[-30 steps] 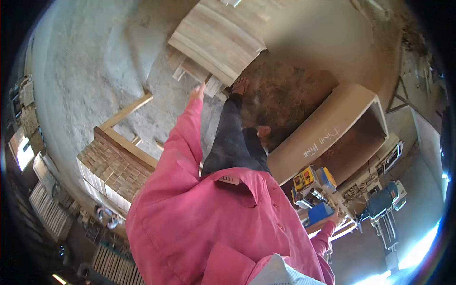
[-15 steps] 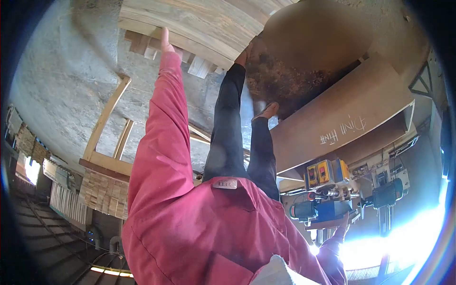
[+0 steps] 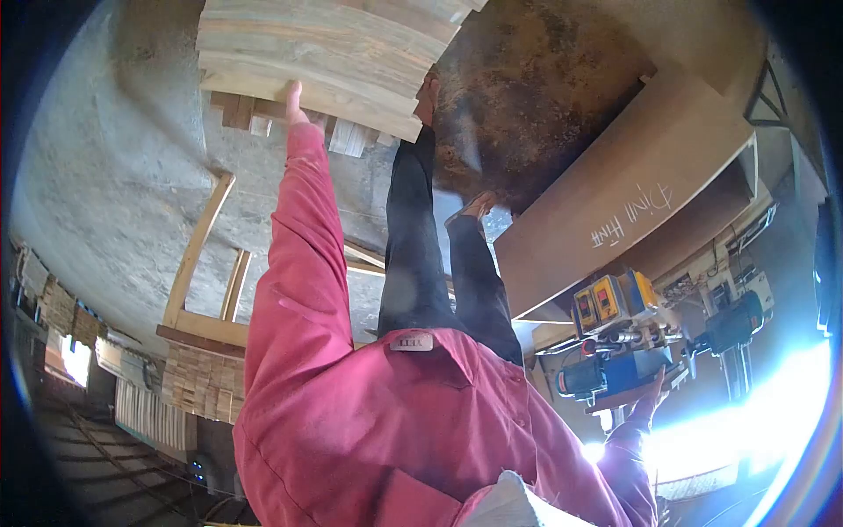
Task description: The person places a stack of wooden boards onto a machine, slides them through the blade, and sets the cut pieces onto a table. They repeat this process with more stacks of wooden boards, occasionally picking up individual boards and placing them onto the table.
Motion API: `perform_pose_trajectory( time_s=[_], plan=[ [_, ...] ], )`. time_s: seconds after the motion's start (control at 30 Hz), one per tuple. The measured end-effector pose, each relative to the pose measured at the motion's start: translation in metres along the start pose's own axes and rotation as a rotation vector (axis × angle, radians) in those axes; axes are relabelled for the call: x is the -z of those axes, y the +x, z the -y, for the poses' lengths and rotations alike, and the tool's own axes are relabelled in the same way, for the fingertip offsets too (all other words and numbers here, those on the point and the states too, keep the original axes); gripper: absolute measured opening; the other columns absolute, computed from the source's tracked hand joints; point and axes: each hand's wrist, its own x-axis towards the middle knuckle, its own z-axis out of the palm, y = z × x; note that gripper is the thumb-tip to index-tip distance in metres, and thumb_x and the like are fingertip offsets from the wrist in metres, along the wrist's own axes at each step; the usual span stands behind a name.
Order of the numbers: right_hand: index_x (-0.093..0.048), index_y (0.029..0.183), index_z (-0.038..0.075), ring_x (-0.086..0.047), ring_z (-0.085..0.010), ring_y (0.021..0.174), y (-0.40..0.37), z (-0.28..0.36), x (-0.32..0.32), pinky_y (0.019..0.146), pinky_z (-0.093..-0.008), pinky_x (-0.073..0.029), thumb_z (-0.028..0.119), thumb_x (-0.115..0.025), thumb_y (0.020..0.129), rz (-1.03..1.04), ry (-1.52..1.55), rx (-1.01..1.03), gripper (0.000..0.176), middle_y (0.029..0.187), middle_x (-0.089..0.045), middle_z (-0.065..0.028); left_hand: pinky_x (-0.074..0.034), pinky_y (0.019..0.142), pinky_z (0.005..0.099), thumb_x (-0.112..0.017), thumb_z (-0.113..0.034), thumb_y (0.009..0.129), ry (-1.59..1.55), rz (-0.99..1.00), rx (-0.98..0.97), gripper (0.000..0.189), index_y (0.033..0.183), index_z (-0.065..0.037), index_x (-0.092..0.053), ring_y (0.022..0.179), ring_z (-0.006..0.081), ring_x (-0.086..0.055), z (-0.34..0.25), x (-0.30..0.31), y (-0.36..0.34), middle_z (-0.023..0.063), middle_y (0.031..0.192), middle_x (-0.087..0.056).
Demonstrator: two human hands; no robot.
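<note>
My left arm, in a pink-red sleeve, reaches forward and ends at a wide stack of wooden boards [image 3: 325,44]. My left hand [image 3: 296,104] rests against the stack's near edge, its visible fingers stretched out over that edge. Far out to the right, my right hand [image 3: 650,401] is raised with fingers extended, beside a brown plank edge [image 3: 615,400] on a machine with a blue motor [image 3: 580,379]. Nothing shows in its fingers. Glare partly washes out this hand and sleeve.
Short wood pieces [image 3: 351,138] lie beneath the boards' near edge. A wooden frame [image 3: 200,250] stands at left near stacked blocks [image 3: 204,382]. A brown panel with white writing [image 3: 615,202] flanks my legs on the right, near yellow switch boxes [image 3: 606,299].
The whole view has shifted, so the boards and my left hand appear slightly left and lower. My right hand has moved outward along the machine, its fingers now clearer.
</note>
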Motion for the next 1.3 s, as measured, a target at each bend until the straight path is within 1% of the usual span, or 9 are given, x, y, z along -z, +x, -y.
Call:
perform_pose_trajectory(
  time_s=[0.13,0.53,0.7,0.73,0.8,0.83,0.97,1.1,1.3],
  plan=[
    [-0.049,0.154,-0.003,-0.048,-0.0412,0.144,0.009,-0.015,-0.003,0.118,-0.0463,-0.041,0.074,-0.076,0.079,-0.027,0.068,0.038,0.111,0.155,-0.048,-0.0313,-0.051,0.093,0.0492,-0.086,-0.053,0.078,0.116,-0.178,0.055,0.072,0.136,-0.018,-0.062,0.116,0.0261,-0.062,0.009,-0.003,-0.039,0.0047,0.128,-0.065],
    [-0.049,0.155,-0.001,-0.047,-0.041,0.145,-0.033,-0.016,-0.032,0.119,-0.0463,-0.04,0.072,-0.076,0.081,-0.243,0.593,0.078,0.107,0.157,-0.046,-0.0312,-0.051,0.101,0.048,-0.082,-0.052,0.084,0.027,0.114,-0.123,0.078,0.145,-0.013,-0.056,0.117,0.0282,-0.062,0.001,0.024,-0.277,0.0091,0.13,-0.064],
    [-0.034,0.164,0.004,-0.024,-0.0397,0.159,-0.084,-0.028,0.002,0.127,-0.0483,-0.026,0.072,-0.076,0.08,-0.051,0.808,0.08,0.116,0.17,-0.027,-0.0271,-0.051,0.109,0.0473,-0.08,-0.043,0.091,0.046,0.398,-0.206,0.073,0.147,-0.006,-0.053,0.126,0.028,-0.063,0.002,-0.037,-0.456,0.011,0.138,-0.064],
    [-0.033,0.165,0.004,-0.023,-0.0394,0.159,-0.058,-0.051,-0.047,0.128,-0.0482,-0.025,0.071,-0.076,0.081,-0.115,0.812,0.296,0.116,0.171,-0.026,-0.0263,-0.054,0.107,0.0465,-0.079,-0.038,0.093,0.033,0.479,-0.217,0.066,0.145,-0.007,-0.054,0.124,0.0285,-0.064,0.011,-0.049,-0.478,0.0108,0.136,-0.065],
    [-0.045,0.159,0.008,-0.037,-0.042,0.152,-0.078,-0.047,-0.027,0.122,-0.0482,-0.037,0.048,-0.082,0.089,-0.263,0.756,0.479,0.089,0.163,-0.037,-0.0299,-0.055,0.104,0.0449,-0.078,-0.031,0.094,0.07,0.726,-0.212,0.057,0.14,-0.006,-0.056,0.121,0.0273,-0.066,0.021,-0.078,-0.531,0.0116,0.13,-0.068],
    [-0.039,0.158,-0.006,-0.04,-0.0414,0.151,-0.119,-0.039,0.027,0.123,-0.0471,-0.035,0.055,-0.086,0.082,-0.202,0.818,0.353,0.107,0.162,-0.039,-0.0301,-0.056,0.103,0.044,-0.078,-0.03,0.094,0.102,0.824,-0.188,0.055,0.138,-0.005,-0.056,0.119,0.0267,-0.066,0.028,-0.095,-0.565,0.0119,0.127,-0.069],
    [-0.044,0.154,-0.004,-0.045,-0.0377,0.148,-0.161,-0.027,0.044,0.122,-0.0436,-0.037,0.047,-0.092,0.076,-0.437,1.017,0.679,0.105,0.157,-0.047,-0.0277,-0.053,0.104,0.0397,-0.076,-0.022,0.095,0.26,1.158,-0.301,0.044,0.132,-0.001,-0.061,0.117,0.0239,-0.067,0.078,-0.172,-0.624,0.0117,0.124,-0.071],
    [-0.038,0.155,-0.008,-0.046,-0.0429,0.144,-0.197,0.004,0.077,0.121,-0.0468,-0.038,0.058,-0.093,0.069,-0.498,1.363,1.095,0.122,0.155,-0.044,-0.03,-0.055,0.103,0.0434,-0.08,-0.03,0.083,0.616,1.545,-0.085,0.059,0.13,0.002,-0.062,0.117,0.0279,-0.067,0.104,-0.223,-0.818,0.0147,0.124,-0.068],
    [-0.02,0.159,-0.014,-0.045,-0.0456,0.144,-0.168,-0.013,0.124,0.12,-0.0445,-0.039,0.064,-0.095,0.061,-0.695,1.743,0.799,0.146,0.152,-0.043,-0.0352,-0.055,0.102,0.0429,-0.083,-0.036,0.083,0.783,2.199,-0.312,0.081,0.144,0.005,-0.051,0.117,0.0288,-0.067,0.191,-0.264,-1.032,0.0191,0.131,-0.063]
  ],
)
